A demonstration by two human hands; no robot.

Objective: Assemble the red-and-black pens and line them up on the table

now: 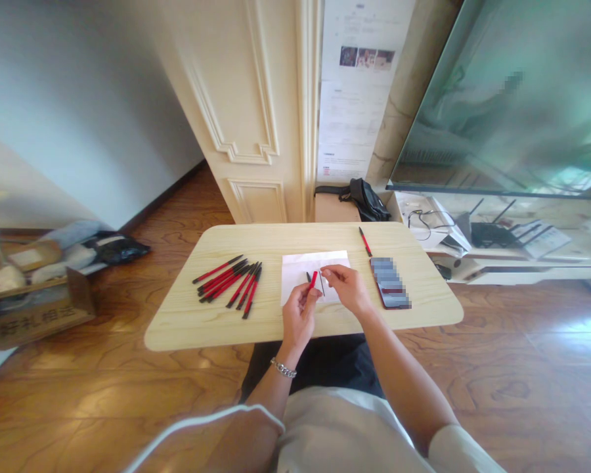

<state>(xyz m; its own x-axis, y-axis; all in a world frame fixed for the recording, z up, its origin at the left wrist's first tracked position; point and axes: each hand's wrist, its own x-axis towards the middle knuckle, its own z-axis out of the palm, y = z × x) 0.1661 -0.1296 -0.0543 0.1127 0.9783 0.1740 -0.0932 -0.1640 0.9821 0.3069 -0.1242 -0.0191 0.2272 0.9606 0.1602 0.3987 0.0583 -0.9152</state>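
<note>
My left hand is closed round a red pen barrel over the white paper on the small wooden table. My right hand pinches something thin and small at the barrel's tip; I cannot make out what. A thin dark part lies on the paper between the hands. Several red-and-black pens lie in a loose row to the left. One more pen lies at the far right beside a phone.
A cream panelled door and a poster stand behind the table. A black bag lies on the floor beyond it. A low white shelf with routers is at the right. A cardboard box sits at the left.
</note>
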